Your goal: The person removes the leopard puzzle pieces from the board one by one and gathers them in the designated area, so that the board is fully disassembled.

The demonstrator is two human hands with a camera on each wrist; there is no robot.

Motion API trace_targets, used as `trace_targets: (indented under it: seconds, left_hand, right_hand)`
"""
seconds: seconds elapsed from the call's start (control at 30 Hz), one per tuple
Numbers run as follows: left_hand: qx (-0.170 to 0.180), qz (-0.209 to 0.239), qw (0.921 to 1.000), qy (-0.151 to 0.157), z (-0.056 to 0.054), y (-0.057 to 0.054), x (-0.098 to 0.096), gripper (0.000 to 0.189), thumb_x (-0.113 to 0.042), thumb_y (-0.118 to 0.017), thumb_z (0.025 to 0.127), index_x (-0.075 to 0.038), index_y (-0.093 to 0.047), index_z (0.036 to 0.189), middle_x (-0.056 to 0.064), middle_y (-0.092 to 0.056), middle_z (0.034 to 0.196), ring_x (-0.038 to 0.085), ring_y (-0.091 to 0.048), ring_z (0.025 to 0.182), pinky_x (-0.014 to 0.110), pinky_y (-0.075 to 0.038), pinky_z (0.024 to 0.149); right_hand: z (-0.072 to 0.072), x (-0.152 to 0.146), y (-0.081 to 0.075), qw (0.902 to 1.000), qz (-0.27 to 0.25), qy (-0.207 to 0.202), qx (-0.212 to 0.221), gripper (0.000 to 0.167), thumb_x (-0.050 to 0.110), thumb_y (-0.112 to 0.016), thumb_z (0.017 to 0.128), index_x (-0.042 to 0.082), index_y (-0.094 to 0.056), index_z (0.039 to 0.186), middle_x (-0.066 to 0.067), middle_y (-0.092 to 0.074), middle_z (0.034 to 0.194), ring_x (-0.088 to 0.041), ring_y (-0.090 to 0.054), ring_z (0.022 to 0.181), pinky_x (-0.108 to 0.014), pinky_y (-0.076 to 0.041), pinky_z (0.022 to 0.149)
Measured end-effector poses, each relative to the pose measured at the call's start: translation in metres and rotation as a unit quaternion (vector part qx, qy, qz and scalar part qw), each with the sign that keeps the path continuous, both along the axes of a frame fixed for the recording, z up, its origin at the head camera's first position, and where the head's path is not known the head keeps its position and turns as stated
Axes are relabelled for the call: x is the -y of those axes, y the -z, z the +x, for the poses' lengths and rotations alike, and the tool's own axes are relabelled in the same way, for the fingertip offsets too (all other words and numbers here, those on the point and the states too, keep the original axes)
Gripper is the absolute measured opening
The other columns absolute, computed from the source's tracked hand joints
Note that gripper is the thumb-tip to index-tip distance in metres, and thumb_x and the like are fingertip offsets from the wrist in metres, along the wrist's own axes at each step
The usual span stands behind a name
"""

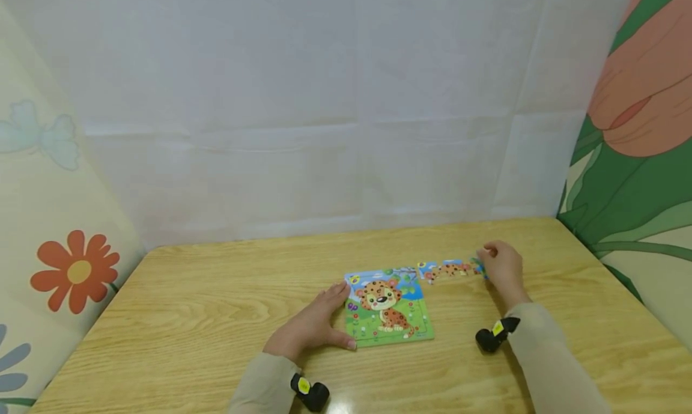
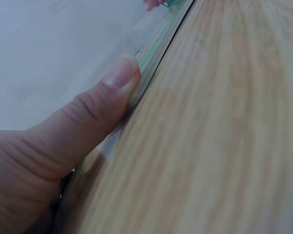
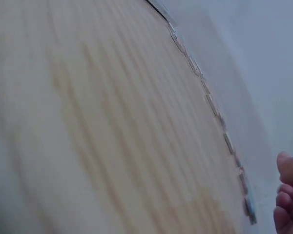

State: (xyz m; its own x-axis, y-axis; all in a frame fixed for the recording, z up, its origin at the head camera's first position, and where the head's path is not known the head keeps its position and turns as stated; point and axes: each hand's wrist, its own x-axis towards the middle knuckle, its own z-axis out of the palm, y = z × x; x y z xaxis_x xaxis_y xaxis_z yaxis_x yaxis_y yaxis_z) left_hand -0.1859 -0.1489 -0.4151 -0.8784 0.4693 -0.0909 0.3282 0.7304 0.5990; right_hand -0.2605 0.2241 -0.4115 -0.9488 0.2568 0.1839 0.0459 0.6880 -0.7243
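Note:
A square puzzle board (image 1: 384, 309) with a cartoon leopard picture lies on the table. My left hand (image 1: 316, 324) rests against its left side, fingers extended along the edge and thumb at the lower left corner. The left wrist view shows the thumb (image 2: 119, 75) pressed to the board's rim. A row of joined puzzle pieces (image 1: 446, 271) with leopard spots runs right from the board's upper corner. My right hand (image 1: 505, 270) is at the row's right end, fingers curled, fingertips right at a blue and green piece (image 1: 480, 268). Whether they pinch it I cannot tell.
The pale wooden table (image 1: 216, 318) extends around the board and pieces. A white cloth (image 1: 303, 113) hangs behind it, with flower-painted panels (image 1: 75, 270) at both sides. Each wrist carries a small black camera (image 1: 489, 340).

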Motion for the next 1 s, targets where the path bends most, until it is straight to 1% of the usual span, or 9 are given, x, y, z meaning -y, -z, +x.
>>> trace_targets:
  seconds: [0.07, 0.17, 0.33, 0.47, 0.6, 0.67, 0.83, 1.0]
  left_hand:
    - [0.001, 0.001, 1.0, -0.001, 0.0, 0.0, 0.0, 0.112, -0.042, -0.082, 0.06, -0.005, -0.022, 0.146, 0.011, -0.014, 0.154, 0.036, -0.011, 0.141, 0.052, -0.011, 0.114]
    - [0.001, 0.001, 1.0, -0.001, 0.0, 0.0, 0.0, 0.112, -0.042, -0.082, 0.06, -0.005, -0.022, 0.146, 0.01, -0.014, 0.154, 0.036, -0.01, 0.141, 0.052, -0.011, 0.114]
    - [0.001, 0.003, 1.0, 0.0, 0.0, 0.0, 0.0, 0.111, -0.042, -0.082, 0.06, -0.005, -0.022, 0.146, 0.011, -0.014, 0.154, 0.037, -0.01, 0.14, 0.053, -0.011, 0.113]
    - [0.002, 0.005, 1.0, 0.002, -0.001, 0.001, 0.001, 0.111, -0.042, -0.082, 0.06, -0.005, -0.022, 0.146, 0.011, -0.014, 0.154, 0.038, -0.01, 0.14, 0.053, -0.011, 0.113]
    - [-0.001, 0.005, 1.0, 0.006, -0.001, 0.001, 0.001, 0.111, -0.042, -0.081, 0.06, -0.004, -0.022, 0.146, 0.011, -0.014, 0.154, 0.038, -0.01, 0.14, 0.053, -0.011, 0.113]
    - [-0.003, 0.005, 1.0, 0.008, -0.001, 0.001, 0.001, 0.112, -0.043, -0.081, 0.06, -0.004, -0.022, 0.146, 0.012, -0.014, 0.154, 0.037, -0.011, 0.14, 0.053, -0.011, 0.114]
    - [-0.003, 0.004, 0.9999, 0.009, -0.001, 0.002, 0.001, 0.112, -0.043, -0.081, 0.06, -0.004, -0.022, 0.146, 0.012, -0.014, 0.154, 0.036, -0.01, 0.14, 0.052, -0.01, 0.114]
    - [-0.002, 0.005, 1.0, 0.006, -0.001, 0.001, 0.001, 0.112, -0.043, -0.081, 0.06, -0.004, -0.022, 0.146, 0.012, -0.014, 0.154, 0.036, -0.01, 0.14, 0.052, -0.01, 0.114]
  right_hand:
    - [0.001, 0.003, -0.004, 0.9998, -0.012, -0.003, -0.014, 0.03, 0.014, -0.056, 0.091, -0.01, -0.058, 0.11, -0.027, -0.059, 0.099, -0.036, -0.054, 0.09, -0.045, -0.047, 0.078]
    - [0.003, 0.01, -0.009, 0.9993, -0.031, -0.008, -0.019, 0.031, 0.015, -0.056, 0.092, -0.008, -0.058, 0.112, -0.025, -0.059, 0.101, -0.034, -0.054, 0.091, -0.042, -0.048, 0.075]
    - [0.007, 0.022, -0.017, 0.9976, -0.064, -0.015, -0.021, 0.031, 0.019, -0.057, 0.092, -0.005, -0.059, 0.112, -0.02, -0.059, 0.099, -0.026, -0.054, 0.087, -0.027, -0.046, 0.069]
    - [0.011, 0.032, -0.023, 0.9953, -0.089, -0.031, -0.022, 0.032, 0.02, -0.058, 0.091, -0.005, -0.059, 0.111, -0.017, -0.058, 0.096, -0.018, -0.052, 0.081, -0.018, -0.046, 0.061]
    - [0.014, 0.04, -0.026, 0.9924, -0.111, -0.049, -0.019, 0.032, 0.02, -0.059, 0.09, -0.005, -0.059, 0.111, -0.015, -0.059, 0.095, -0.012, -0.051, 0.078, -0.015, -0.048, 0.058]
    - [0.016, 0.044, -0.027, 0.9913, -0.117, -0.059, -0.013, 0.032, 0.02, -0.06, 0.09, -0.005, -0.059, 0.112, -0.014, -0.059, 0.096, -0.011, -0.051, 0.078, -0.015, -0.047, 0.06]
    - [0.02, 0.056, -0.027, 0.9862, -0.135, -0.095, -0.008, 0.032, 0.019, -0.06, 0.09, -0.004, -0.059, 0.113, -0.012, -0.059, 0.097, -0.011, -0.05, 0.081, -0.016, -0.045, 0.066]
    - [0.023, 0.068, -0.026, 0.9796, -0.151, -0.131, -0.015, 0.032, 0.02, -0.061, 0.09, -0.003, -0.06, 0.112, -0.011, -0.059, 0.096, -0.012, -0.051, 0.081, -0.017, -0.046, 0.066]
